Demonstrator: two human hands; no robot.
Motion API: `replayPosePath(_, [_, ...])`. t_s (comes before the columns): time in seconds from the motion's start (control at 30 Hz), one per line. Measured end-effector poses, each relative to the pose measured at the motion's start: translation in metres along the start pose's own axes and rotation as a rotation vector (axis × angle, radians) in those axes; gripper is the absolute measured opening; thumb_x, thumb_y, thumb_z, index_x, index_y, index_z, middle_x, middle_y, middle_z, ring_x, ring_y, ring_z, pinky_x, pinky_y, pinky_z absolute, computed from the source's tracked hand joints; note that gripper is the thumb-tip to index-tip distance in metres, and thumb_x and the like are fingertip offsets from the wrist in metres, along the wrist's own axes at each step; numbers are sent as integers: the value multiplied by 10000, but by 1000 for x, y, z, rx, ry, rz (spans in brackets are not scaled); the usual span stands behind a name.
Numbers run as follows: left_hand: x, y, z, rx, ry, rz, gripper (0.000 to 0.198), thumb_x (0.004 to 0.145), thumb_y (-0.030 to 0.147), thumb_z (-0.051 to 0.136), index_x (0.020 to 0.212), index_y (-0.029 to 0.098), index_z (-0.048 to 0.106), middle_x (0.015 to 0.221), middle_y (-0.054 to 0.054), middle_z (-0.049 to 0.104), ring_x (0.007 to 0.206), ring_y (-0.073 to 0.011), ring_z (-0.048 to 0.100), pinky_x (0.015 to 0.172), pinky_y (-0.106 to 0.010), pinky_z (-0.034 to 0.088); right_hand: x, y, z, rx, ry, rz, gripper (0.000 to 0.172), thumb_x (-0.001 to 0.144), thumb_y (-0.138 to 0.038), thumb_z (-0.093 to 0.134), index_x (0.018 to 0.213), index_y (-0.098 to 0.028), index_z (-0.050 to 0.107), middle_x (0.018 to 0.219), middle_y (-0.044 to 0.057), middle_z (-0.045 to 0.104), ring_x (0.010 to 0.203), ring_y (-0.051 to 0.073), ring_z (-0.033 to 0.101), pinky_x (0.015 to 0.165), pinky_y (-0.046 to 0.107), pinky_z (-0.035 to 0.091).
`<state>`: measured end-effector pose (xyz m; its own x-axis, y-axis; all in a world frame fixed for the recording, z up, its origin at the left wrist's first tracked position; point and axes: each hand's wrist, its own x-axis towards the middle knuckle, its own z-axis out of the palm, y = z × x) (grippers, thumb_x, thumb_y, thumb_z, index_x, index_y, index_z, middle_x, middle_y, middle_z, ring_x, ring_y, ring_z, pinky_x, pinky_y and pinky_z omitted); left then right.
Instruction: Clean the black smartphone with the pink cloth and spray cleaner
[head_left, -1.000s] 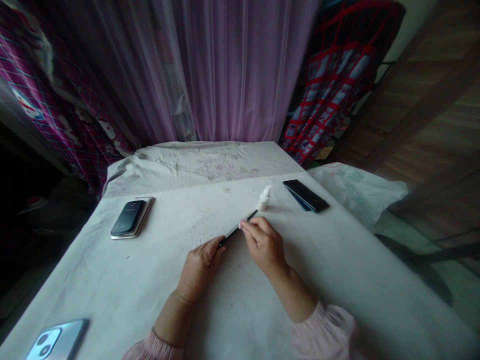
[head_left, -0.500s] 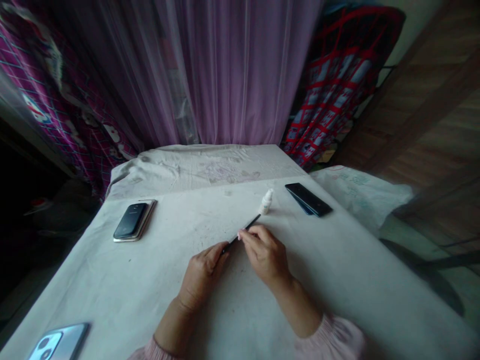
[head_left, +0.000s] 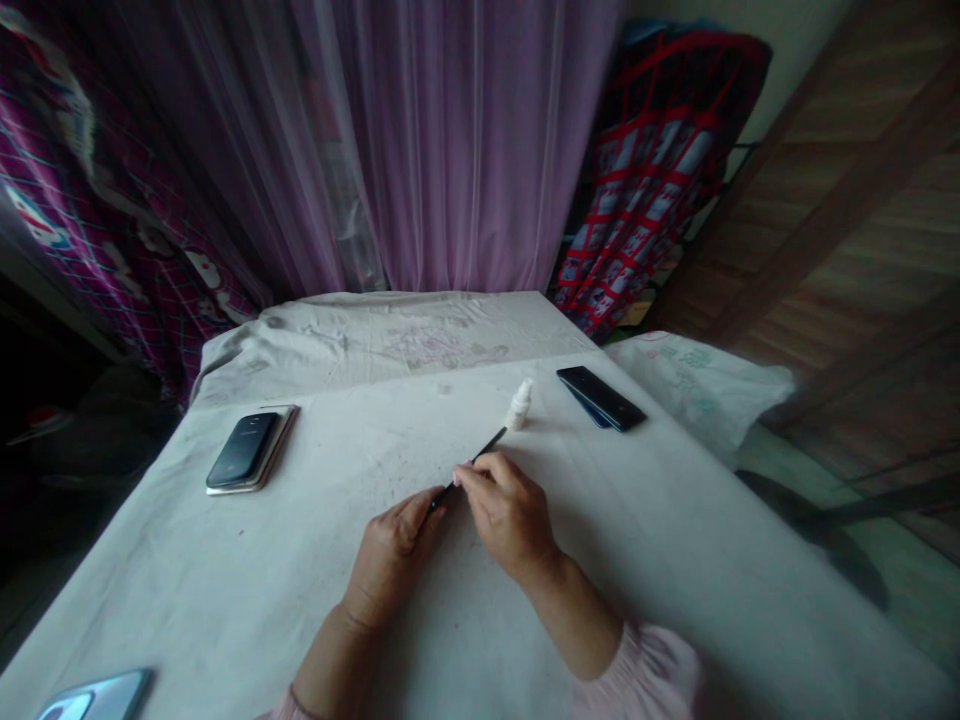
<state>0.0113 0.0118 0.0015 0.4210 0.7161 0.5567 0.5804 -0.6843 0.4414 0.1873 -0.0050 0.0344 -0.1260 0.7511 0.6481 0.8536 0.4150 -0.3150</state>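
The left hand (head_left: 390, 560) grips a thin black object (head_left: 491, 443) over the table (head_left: 225, 600), just near-left of the white bottle (head_left: 518, 408). The right hand's (head_left: 514, 515) fingers pinch a pink scrap (head_left: 460, 476) against it.

Right hand (head_left: 517, 515) and pink scrap (head_left: 459, 476) slid along slim black object (head_left: 494, 439), closer to left hand (head_left: 391, 555), more of far end bare

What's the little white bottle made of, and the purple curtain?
The bottle looks like smooth plastic, maybe, from its white, stepped shape. The purple curtain seems thin, softly shiny cloth: it hangs in folds with pale streaks.
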Motion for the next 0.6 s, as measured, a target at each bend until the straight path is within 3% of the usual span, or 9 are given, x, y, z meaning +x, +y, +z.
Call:
replayPosePath(0.13, [2, 1, -1, -46, -17, -9, 308, 1010, 353, 414, 1113, 182, 649, 920, -64, 769, 773, -183, 750, 704, -241, 596, -5, -15, 2, 58, -17, -49, 262, 968, -174, 456, 955, -215, 714, 844, 41, 632, 775, 144, 604, 722, 226, 455])
replayPosePath(0.27, [2, 0, -1, -91, 3, -26, 285, 990, 336, 449, 1110, 189, 662, 936, -64, 771, 792, -191, 749, 720, -242, 587, -3, -10, 2, 55, -28, -54, 242, 966, -192, 477, 943, -229, 715, 840, 33, 637, 769, 142, 602, 722, 225, 458])
replayPosePath(0.4, [-1, -2, -4, -175, -32, -127, 253, 950, 326, 498, 1073, 202, 681, 829, -23, 761, 697, -177, 729, 662, -236, 568, 3, 18, -2, -3, 19, 51, 259, 955, -186, 476, 962, -241, 729, 855, 40, 638, 770, 144, 613, 706, 224, 467])
replayPosePath(0.5, [-1, -1, -7, -305, -123, -275, 261, 934, 364, 501, 903, 189, 691, 612, 19, 661, 537, -143, 637, 544, -216, 508, 0, 46, -3, 2, 96, 187, 274, 946, -204, 468, 997, -231, 736, 990, 73, 651, 839, 158, 641, 733, 239, 493])
replayPosePath(0.6, [2, 1, -7, -500, -208, -432, 340, 912, 445, 502, 758, 178, 646, 581, 13, 608, 547, -143, 602, 533, -223, 489, -8, 67, 2, 87, 132, 336, 262, 929, -237, 490, 1013, -236, 739, 1035, 72, 668, 879, 165, 663, 765, 246, 514])
